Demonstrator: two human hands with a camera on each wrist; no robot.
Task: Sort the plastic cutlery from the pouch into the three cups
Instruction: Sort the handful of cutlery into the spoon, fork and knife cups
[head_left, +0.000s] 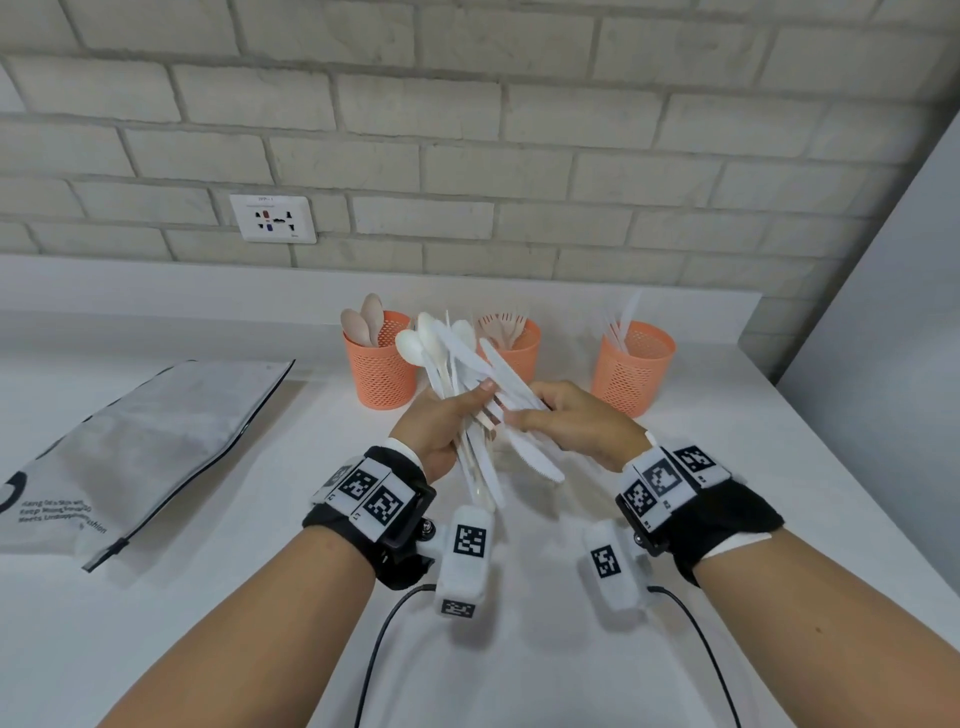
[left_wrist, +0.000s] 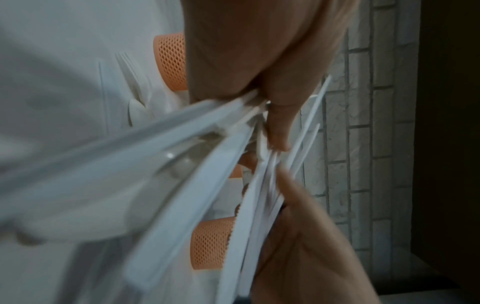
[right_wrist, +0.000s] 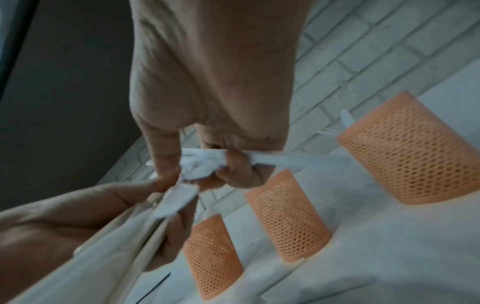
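My left hand (head_left: 467, 410) grips a fanned bundle of white plastic cutlery (head_left: 452, 358), spoon bowls and knives pointing up, above the counter in front of the cups. My right hand (head_left: 527, 410) pinches a few white knives (head_left: 540, 465) at the bundle's right side; the right wrist view shows its fingers (right_wrist: 233, 170) curled round them. Three orange mesh cups stand behind: the left cup (head_left: 382, 374) has spoons, the middle cup (head_left: 514, 353) forks, the right cup (head_left: 631, 369) knives. The grey pouch (head_left: 145, 447) lies flat on the left.
The white counter (head_left: 519, 649) runs back to a low ledge and a brick wall with a socket (head_left: 272, 218). A grey panel (head_left: 883, 364) closes off the right side. Cables from the wrist cameras trail over the counter near me.
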